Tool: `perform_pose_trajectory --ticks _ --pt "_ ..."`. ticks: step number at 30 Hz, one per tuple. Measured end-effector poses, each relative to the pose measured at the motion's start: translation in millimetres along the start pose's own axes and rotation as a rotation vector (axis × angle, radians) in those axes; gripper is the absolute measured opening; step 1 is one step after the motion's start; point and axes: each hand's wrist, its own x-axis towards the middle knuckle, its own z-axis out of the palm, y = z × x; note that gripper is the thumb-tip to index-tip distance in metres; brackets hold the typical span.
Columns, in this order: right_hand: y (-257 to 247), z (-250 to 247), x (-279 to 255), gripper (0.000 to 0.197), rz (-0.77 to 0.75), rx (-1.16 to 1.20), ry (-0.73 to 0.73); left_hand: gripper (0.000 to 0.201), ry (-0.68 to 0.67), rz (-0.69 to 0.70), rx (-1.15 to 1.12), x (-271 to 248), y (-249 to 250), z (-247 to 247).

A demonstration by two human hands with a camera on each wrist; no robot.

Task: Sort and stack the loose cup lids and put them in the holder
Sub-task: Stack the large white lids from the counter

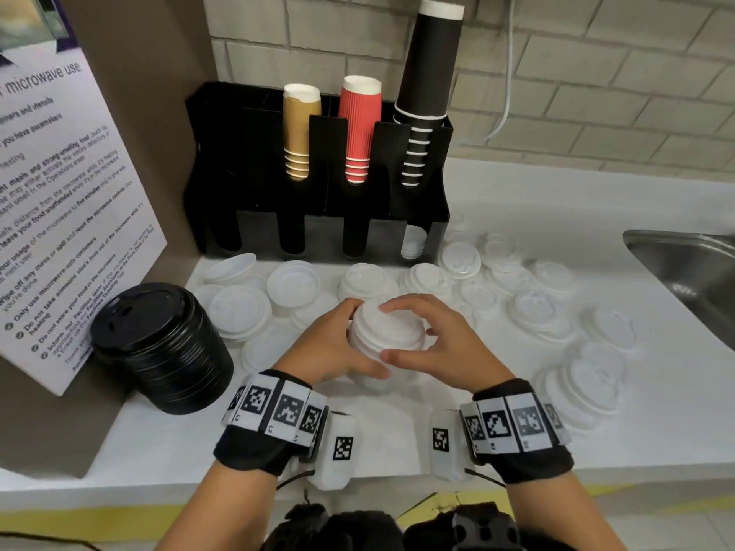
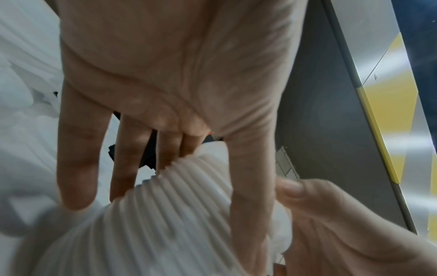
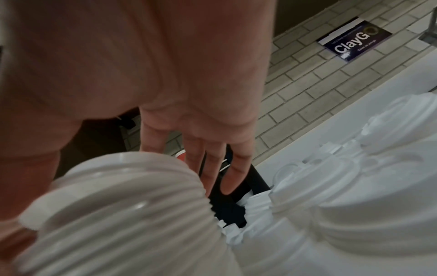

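On the counter (image 1: 517,200) our left hand (image 1: 332,344) cups the left side of the white stack (image 1: 385,336), fingers curled round it. The stack stands between both palms, ahead of the wrists, its long axis upright, domed tops up. Our right hand (image 1: 433,344) grips its right side, fingertips (image 1: 391,308) on the top lid. Loose lids (image 1: 529,308) lie around; the holder (image 1: 318,232) stands behind.
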Motion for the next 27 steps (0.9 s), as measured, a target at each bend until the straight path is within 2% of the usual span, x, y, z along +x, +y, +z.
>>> perform_pose_trajectory --ticks 8,13,15,18,20,21,24,27 --pt "-1 -4 0 0.058 -0.008 -0.041 -0.082 0.085 0.01 0.008 0.017 0 2 0" --pt "0 -3 -3 0.06 -0.003 -0.064 -0.115 0.096 -0.03 0.009 0.051 -2 6 -3" --pt "-1 -12 -1 0.06 0.011 -0.006 -0.124 0.101 -0.047 0.009 0.053 -3 7 -4" --pt "4 -39 20 0.044 0.094 0.123 0.099 0.097 -0.045 0.014 0.054 -4 9 -5" --pt "17 -60 47 0.032 0.2 0.02 0.226 0.091 -0.037 0.019 0.054 -3 9 -5" --pt "23 -69 63 0.032 0.277 -0.065 0.211 0.089 -0.031 0.022 0.053 -3 8 -4" --pt "41 -74 100 0.051 0.51 -0.349 -0.057 0.085 -0.024 0.029 0.055 -3 8 -4" --pt "51 -64 114 0.069 0.574 -0.517 -0.22 0.087 -0.018 0.027 0.049 -2 7 -4"
